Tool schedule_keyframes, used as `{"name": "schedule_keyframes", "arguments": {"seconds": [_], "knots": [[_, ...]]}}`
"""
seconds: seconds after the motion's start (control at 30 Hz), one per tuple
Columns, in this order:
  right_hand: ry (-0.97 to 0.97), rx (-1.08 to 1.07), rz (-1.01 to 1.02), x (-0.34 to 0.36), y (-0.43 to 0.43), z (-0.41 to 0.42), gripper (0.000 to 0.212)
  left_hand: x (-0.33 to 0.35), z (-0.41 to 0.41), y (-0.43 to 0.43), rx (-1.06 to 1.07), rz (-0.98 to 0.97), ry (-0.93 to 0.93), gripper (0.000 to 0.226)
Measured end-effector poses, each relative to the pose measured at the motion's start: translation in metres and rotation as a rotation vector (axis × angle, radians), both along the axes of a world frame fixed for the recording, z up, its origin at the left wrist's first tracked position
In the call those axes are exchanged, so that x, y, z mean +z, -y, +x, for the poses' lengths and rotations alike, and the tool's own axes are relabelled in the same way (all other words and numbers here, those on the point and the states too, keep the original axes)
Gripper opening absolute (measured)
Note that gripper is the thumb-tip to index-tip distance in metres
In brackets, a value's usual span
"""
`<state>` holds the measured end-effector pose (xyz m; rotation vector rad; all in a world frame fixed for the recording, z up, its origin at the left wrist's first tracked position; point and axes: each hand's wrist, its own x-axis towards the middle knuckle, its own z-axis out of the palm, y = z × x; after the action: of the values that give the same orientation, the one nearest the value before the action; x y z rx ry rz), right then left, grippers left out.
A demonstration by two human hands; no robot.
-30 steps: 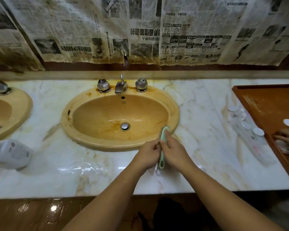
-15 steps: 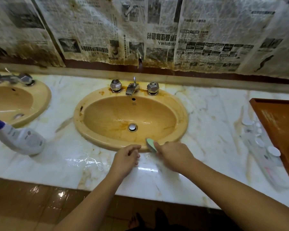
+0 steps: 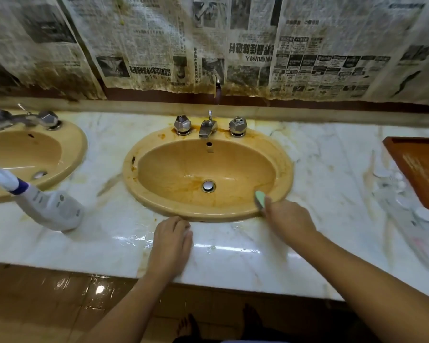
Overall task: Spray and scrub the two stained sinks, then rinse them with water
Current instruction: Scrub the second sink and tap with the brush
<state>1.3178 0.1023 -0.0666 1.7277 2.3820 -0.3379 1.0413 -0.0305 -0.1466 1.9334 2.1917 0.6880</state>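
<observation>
- Fingers of the right hand (image 3: 290,219) are curled tight round a green scrubber (image 3: 260,199). Only its pale green head shows, poking out past the fingertips, and the rest is hidden in the grip.
- Right at those fingertips the scrubber's head lies against the near right inner wall of the middle sink (image 3: 129,177), just inside the rim.
- Beyond the fingertips and to their left, the bowl carries orange-brown streaks around the drain (image 3: 208,186).
- Well to the left of the right fingers, the left hand (image 3: 172,240) rests on the marble countertop (image 3: 332,154), just in front of the sink's near rim. Its fingers are loosely bent and hold nothing.
- Just left of the left fingers a shallow puddle (image 3: 140,240) shines on the marble.
- Farther left of them a white spray bottle (image 3: 50,209) with a purple collar sits on the countertop, its neck tilted to the left.
- Past the bottle, the second sink (image 3: 74,149), the same tan colour, is partly cut off at the left edge.
- Far beyond both sets of fingers, at the back of the middle sink, a chrome tap (image 3: 207,128) stands between two faceted knobs (image 3: 182,125), with rusty stains round their bases.
- Well to the right of the right fingers a reddish wooden tray (image 3: 421,169) lies on the countertop, with small white caps (image 3: 424,214) beside its left edge.
- Behind everything, stained newspaper sheets (image 3: 233,45) cover the wall.
</observation>
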Motion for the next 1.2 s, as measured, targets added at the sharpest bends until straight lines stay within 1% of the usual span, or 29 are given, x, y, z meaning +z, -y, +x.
{"name": "schedule_keyframes", "arguments": {"seconds": [0.07, 0.1, 0.13, 0.17, 0.2, 0.27, 0.3, 0.33, 0.4, 0.43, 0.47, 0.57, 0.6, 0.63, 0.67, 0.73, 0.77, 0.8, 0.9, 0.97, 1.03, 1.07, 1.1, 1.13, 1.17, 1.2], "knots": [[-0.058, 0.197, -0.016, -0.004, 0.030, -0.033, 0.047, -0.003, -0.016, 0.004, -0.118, 0.019, -0.065, 0.021], [-0.051, 0.286, -0.047, -0.008, 0.041, -0.044, 0.050, -0.004, -0.024, 0.005, -0.157, 0.026, -0.084, 0.025], [-0.013, 0.304, -0.055, -0.008, 0.043, -0.049, 0.050, -0.004, -0.033, 0.006, -0.178, 0.034, -0.095, 0.029], [0.024, 0.237, -0.050, -0.005, 0.036, -0.047, 0.049, -0.005, -0.042, 0.006, -0.193, 0.041, -0.102, 0.032], [0.068, 0.121, -0.043, -0.003, 0.021, -0.040, 0.046, -0.005, -0.052, 0.006, -0.211, 0.046, -0.107, 0.034], [0.079, -0.110, -0.030, 0.006, 0.007, -0.030, 0.041, -0.007, -0.066, 0.007, -0.262, 0.055, -0.109, 0.037], [0.060, -0.155, -0.022, 0.008, 0.010, -0.037, 0.039, -0.009, -0.071, 0.008, -0.288, 0.064, -0.108, 0.037], [0.024, -0.134, -0.014, 0.008, 0.019, -0.053, 0.037, -0.010, -0.073, 0.007, -0.306, 0.068, -0.105, 0.038], [-0.072, 0.047, -0.048, -0.001, 0.043, -0.091, 0.037, -0.009, -0.075, 0.007, -0.317, 0.064, -0.093, 0.037], [-0.084, 0.100, -0.066, -0.005, 0.052, -0.101, 0.038, -0.010, -0.076, 0.007, -0.324, 0.058, -0.091, 0.037], [-0.076, 0.090, -0.066, -0.007, 0.051, -0.102, 0.039, -0.009, -0.077, 0.006, -0.336, 0.050, -0.096, 0.038], [-0.035, -0.159, -0.001, -0.006, 0.026, -0.073, 0.038, -0.007, -0.089, 0.003, -0.427, 0.018, -0.127, 0.040], [-0.004, -0.226, 0.034, -0.007, 0.026, -0.070, 0.037, -0.005, -0.095, 0.001, -0.466, 0.005, -0.139, 0.041], [0.010, -0.248, 0.056, -0.009, 0.033, -0.078, 0.036, -0.003, -0.100, -0.001, -0.500, -0.006, -0.155, 0.042], [-0.007, -0.215, 0.065, -0.012, 0.043, -0.093, 0.035, -0.001, -0.105, -0.004, -0.524, -0.015, -0.169, 0.043], [-0.086, -0.034, 0.049, -0.020, 0.068, -0.126, 0.041, -0.001, -0.112, -0.008, -0.540, -0.023, -0.188, 0.047], [-0.101, 0.030, 0.038, -0.022, 0.075, -0.132, 0.043, -0.002, -0.114, -0.008, -0.538, -0.018, -0.192, 0.049], [-0.085, 0.025, 0.036, -0.020, 0.072, -0.128, 0.043, -0.003, -0.115, -0.007, -0.532, -0.009, -0.191, 0.050], [-0.015, -0.219, 0.052, -0.014, 0.048, -0.089, 0.040, -0.008, -0.121, 0.004, -0.424, 0.007, -0.175, 0.056], [0.003, -0.291, 0.093, -0.013, 0.052, -0.083, 0.039, -0.010, -0.126, 0.009, -0.304, -0.018, -0.175, 0.060], [-0.075, -0.210, 0.071, -0.015, 0.065, -0.112, 0.041, -0.009, -0.127, 0.010, -0.202, -0.061, -0.178, 0.066], [-0.118, -0.105, 0.049, -0.018, 0.073, -0.128, 0.042, -0.009, -0.127, 0.010, -0.166, -0.081, -0.180, 0.069], [-0.116, 0.001, 0.030, -0.023, 0.077, -0.137, 0.044, -0.010, -0.126, 0.011, -0.131, -0.098, -0.179, 0.072], [-0.091, 0.047, 0.021, -0.025, 0.074, -0.136, 0.044, -0.010, -0.126, 0.011, -0.088, -0.111, -0.169, 0.076], [-0.069, 0.023, 0.026, -0.023, 0.066, -0.127, 0.043, -0.009, -0.126, 0.011, -0.044, -0.124, -0.155, 0.081], [-0.058, -0.043, 0.033, -0.021, 0.053, -0.111, 0.041, -0.010, -0.127, 0.010, -0.008, -0.140, -0.148, 0.085]]}}
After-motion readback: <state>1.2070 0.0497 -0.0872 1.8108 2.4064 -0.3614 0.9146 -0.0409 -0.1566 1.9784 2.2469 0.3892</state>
